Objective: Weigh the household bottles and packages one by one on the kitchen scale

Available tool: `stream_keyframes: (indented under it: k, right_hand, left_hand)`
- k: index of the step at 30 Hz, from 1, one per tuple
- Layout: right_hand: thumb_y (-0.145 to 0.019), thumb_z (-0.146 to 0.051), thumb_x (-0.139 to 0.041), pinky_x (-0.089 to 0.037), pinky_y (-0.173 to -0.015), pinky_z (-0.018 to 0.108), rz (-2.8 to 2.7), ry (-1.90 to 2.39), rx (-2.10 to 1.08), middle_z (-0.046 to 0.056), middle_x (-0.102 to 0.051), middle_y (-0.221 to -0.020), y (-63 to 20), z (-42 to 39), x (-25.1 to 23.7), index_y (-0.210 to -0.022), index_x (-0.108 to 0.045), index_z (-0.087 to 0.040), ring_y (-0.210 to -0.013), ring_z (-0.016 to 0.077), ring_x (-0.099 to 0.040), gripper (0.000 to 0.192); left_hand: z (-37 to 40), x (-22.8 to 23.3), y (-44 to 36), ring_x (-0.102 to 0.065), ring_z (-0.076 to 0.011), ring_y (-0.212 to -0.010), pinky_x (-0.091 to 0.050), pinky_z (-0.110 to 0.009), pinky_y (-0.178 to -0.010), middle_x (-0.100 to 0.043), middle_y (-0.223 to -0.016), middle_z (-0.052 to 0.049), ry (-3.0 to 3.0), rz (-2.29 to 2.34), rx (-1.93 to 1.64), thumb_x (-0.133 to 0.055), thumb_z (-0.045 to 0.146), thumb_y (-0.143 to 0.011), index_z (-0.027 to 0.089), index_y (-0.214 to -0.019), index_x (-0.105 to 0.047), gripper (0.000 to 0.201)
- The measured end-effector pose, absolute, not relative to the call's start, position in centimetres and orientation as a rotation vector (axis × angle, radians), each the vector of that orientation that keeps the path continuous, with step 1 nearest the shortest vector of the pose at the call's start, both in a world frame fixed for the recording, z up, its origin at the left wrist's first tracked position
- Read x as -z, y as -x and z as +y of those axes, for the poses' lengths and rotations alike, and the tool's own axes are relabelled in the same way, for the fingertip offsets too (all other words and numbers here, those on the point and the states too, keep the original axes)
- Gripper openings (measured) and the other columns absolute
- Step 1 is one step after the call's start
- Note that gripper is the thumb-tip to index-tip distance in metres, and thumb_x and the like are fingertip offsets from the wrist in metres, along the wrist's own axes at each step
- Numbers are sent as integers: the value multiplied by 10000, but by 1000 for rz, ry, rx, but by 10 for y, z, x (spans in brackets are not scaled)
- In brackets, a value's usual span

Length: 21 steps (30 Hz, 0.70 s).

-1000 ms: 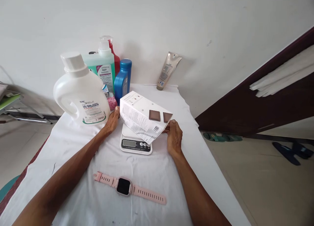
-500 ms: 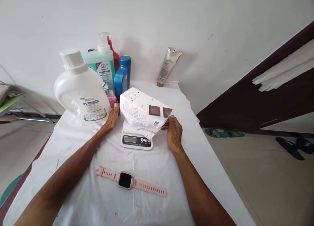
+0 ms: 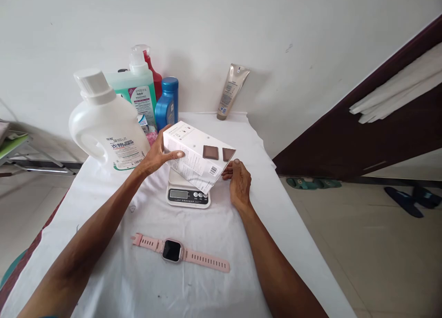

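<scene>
A white box (image 3: 193,154) with brown squares and fine print rests slantwise on a small white kitchen scale (image 3: 188,197). My left hand (image 3: 157,154) grips the box's left end, thumb across the front face and fingers behind. Close by the box's right end is my right hand (image 3: 241,182), its fingers loosely bent towards the edge and its thumb raised; whether they touch the box is unclear. The scale's display faces me, while the box covers most of its platform. Nearer to me a pink-strapped smartwatch (image 3: 171,251) lies flat.
Left of the box stand a large white detergent jug (image 3: 107,120), a green liquid bottle (image 3: 145,97), a blue bottle (image 3: 167,106) and a red bottle (image 3: 155,76). A gold tube (image 3: 231,92) leans against the wall. White cloth (image 3: 276,244) covers the table.
My left hand has moved from beside the box onto its left end and taken hold. My right hand stays near the right end. The whole view has shifted slightly.
</scene>
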State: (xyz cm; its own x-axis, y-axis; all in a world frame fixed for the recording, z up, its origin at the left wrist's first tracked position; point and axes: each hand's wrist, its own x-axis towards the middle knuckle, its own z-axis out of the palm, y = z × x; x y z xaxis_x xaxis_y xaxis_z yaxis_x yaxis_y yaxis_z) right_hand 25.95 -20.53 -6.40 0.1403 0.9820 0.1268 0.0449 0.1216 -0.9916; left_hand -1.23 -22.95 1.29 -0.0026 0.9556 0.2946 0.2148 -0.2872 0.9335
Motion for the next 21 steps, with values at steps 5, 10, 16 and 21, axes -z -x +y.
stream_keyframes:
  k: [5,10,16,21]
  right_hand:
    - [-935,-820,-506,-534,-667,328,-1211,1219,-973,34,-711,-747,-259,-208,58,-853,-663,-219,-651,175,-634,627]
    - [-898,-841,-529,-530,-637,344,-1210,1236,-946,38,-708,-709,-258,-207,57,-809,-659,-217,-611,186,-639,643]
    - [-909,-850,-501,-531,-647,338,-1215,1230,-964,38,-721,-730,-258,-203,65,-845,-677,-211,-631,178,-653,666]
    - [-886,-879,-497,-535,-649,346,-1222,1246,-957,34,-719,-720,-257,-203,65,-842,-673,-211,-613,177,-642,693]
  left_hand:
    - [-223,-35,19,-643,-413,-1326,-514,-592,-1131,-737,-1335,-157,-1488,1148,-1059,-927,347,-662,184,-1392,-663,793]
    - [-245,-49,11,-679,-397,-1271,-561,-581,-1076,-749,-1319,-133,-1462,1124,-1105,-931,284,-668,192,-1312,-680,697]
    - [-310,-65,40,-664,-422,-1303,-578,-561,-1072,-757,-1290,-136,-1410,1255,-1455,-911,453,-692,180,-1369,-652,775]
    - [-375,-60,93,-694,-434,-1249,-625,-537,-1000,-785,-1232,-145,-1303,1469,-1547,-950,449,-610,187,-1376,-672,856]
